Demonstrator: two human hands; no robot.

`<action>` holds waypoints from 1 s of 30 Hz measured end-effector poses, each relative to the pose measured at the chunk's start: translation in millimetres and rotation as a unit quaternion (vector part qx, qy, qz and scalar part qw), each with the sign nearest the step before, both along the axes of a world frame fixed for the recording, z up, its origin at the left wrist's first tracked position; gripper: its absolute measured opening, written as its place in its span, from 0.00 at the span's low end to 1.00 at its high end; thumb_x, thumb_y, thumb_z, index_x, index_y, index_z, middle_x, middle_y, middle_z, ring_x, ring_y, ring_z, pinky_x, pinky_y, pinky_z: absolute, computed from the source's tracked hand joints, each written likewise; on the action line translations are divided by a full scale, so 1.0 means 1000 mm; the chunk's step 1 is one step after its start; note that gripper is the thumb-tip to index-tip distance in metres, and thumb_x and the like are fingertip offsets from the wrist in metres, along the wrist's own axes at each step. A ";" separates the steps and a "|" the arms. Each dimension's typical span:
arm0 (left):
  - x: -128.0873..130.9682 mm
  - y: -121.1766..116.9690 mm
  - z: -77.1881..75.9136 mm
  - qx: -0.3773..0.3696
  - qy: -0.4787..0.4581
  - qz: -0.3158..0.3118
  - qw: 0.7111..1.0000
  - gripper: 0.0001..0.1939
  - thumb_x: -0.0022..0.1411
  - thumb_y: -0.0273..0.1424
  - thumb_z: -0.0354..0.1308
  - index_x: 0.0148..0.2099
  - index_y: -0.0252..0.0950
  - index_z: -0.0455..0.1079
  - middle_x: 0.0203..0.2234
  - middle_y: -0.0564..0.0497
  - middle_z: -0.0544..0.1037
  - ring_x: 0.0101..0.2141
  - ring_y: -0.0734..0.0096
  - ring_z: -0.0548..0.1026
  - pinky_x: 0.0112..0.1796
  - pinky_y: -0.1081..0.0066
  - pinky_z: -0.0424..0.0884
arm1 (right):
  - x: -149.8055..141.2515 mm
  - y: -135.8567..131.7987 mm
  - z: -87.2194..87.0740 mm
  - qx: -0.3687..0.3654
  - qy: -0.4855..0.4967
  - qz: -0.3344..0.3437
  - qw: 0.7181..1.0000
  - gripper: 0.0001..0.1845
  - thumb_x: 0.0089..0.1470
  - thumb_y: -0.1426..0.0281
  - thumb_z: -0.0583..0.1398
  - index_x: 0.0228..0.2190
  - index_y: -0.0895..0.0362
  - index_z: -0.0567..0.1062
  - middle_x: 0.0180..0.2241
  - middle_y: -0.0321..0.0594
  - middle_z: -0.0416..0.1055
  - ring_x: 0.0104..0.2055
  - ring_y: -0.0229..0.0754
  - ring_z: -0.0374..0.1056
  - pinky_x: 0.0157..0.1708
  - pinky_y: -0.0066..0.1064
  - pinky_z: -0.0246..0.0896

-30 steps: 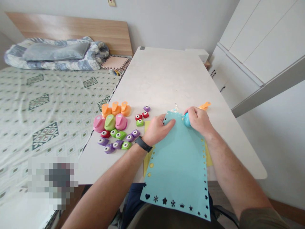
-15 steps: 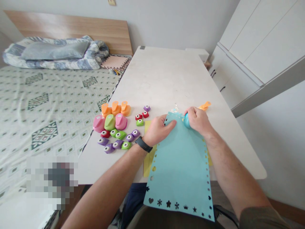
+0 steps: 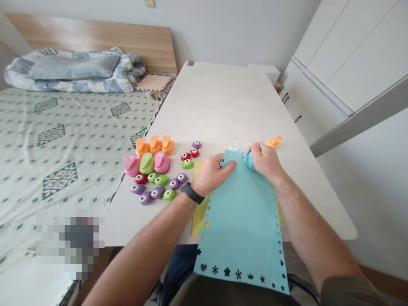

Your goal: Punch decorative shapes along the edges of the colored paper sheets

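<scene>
A light blue sheet of paper stretches from the table over its front edge towards me, with small shapes cut along its borders: a heart, stars, flowers and a crown. My left hand grips its far left corner, thumb on top. At the far right corner my right hand is closed around a blue craft punch, partly hidden by the fingers. Tiny paper cut-outs lie scattered just beyond the sheet's far edge. Yellow paper shows beneath the blue sheet on both sides.
Left of the sheet stand larger orange punches, pink punches and a green punch, with several small punches nearby. An orange punch lies beyond my right hand. A bed adjoins the white table.
The near end of the blue sheet has shifted slightly to the right. Both hands and the punch stay almost where they were.
</scene>
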State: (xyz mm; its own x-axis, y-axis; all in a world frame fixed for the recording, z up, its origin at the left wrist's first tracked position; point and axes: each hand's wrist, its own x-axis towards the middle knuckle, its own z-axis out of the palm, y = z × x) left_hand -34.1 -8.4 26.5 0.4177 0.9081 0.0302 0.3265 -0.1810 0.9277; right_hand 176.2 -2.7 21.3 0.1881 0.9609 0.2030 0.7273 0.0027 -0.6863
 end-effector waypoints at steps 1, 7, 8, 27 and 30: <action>0.000 0.000 0.000 -0.002 -0.001 -0.001 1.000 0.17 0.66 0.42 0.56 0.37 0.33 0.75 0.26 0.53 0.73 0.27 0.73 0.68 0.26 0.75 0.60 | 0.000 0.000 0.000 0.001 -0.001 0.000 1.000 0.23 0.66 0.65 0.49 0.25 0.52 0.78 0.30 0.41 0.80 0.37 0.46 0.73 0.40 0.34 0.61; 0.000 0.000 0.000 -0.001 -0.002 0.002 1.000 0.16 0.66 0.42 0.56 0.36 0.33 0.74 0.26 0.54 0.73 0.27 0.73 0.68 0.27 0.75 0.60 | 0.001 0.003 -0.004 0.021 0.002 -0.024 0.999 0.23 0.66 0.63 0.48 0.25 0.52 0.76 0.28 0.41 0.79 0.35 0.46 0.73 0.38 0.34 0.59; 0.000 0.001 0.000 0.000 0.000 0.002 1.000 0.17 0.66 0.42 0.57 0.36 0.33 0.74 0.26 0.54 0.73 0.27 0.73 0.68 0.27 0.75 0.60 | 0.001 0.003 -0.005 0.023 0.005 -0.025 0.999 0.23 0.65 0.63 0.49 0.24 0.52 0.76 0.28 0.41 0.79 0.35 0.46 0.72 0.38 0.34 0.59; -0.001 -0.001 0.005 -0.006 0.004 0.013 1.000 0.16 0.64 0.42 0.57 0.30 0.34 0.68 0.22 0.57 0.67 0.24 0.76 0.62 0.26 0.75 0.59 | 0.024 0.013 -0.006 0.124 0.143 -0.131 0.973 0.22 0.62 0.56 0.54 0.27 0.53 0.81 0.30 0.38 0.77 0.39 0.46 0.72 0.42 0.35 0.63; -0.001 0.000 0.005 -0.012 0.003 0.012 1.000 0.16 0.64 0.41 0.57 0.30 0.35 0.68 0.22 0.57 0.67 0.24 0.76 0.63 0.26 0.75 0.58 | 0.029 0.016 -0.008 0.126 0.156 -0.159 0.967 0.22 0.61 0.53 0.55 0.26 0.53 0.79 0.28 0.38 0.76 0.37 0.47 0.72 0.40 0.36 0.65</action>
State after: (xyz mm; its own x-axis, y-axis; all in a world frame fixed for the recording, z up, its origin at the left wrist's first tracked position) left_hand -35.0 -8.8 31.9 0.3967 0.9179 0.0067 0.3352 -0.1517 0.9298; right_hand 205.4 13.1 13.1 0.5556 0.7719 0.3090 0.4771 0.0083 -0.8788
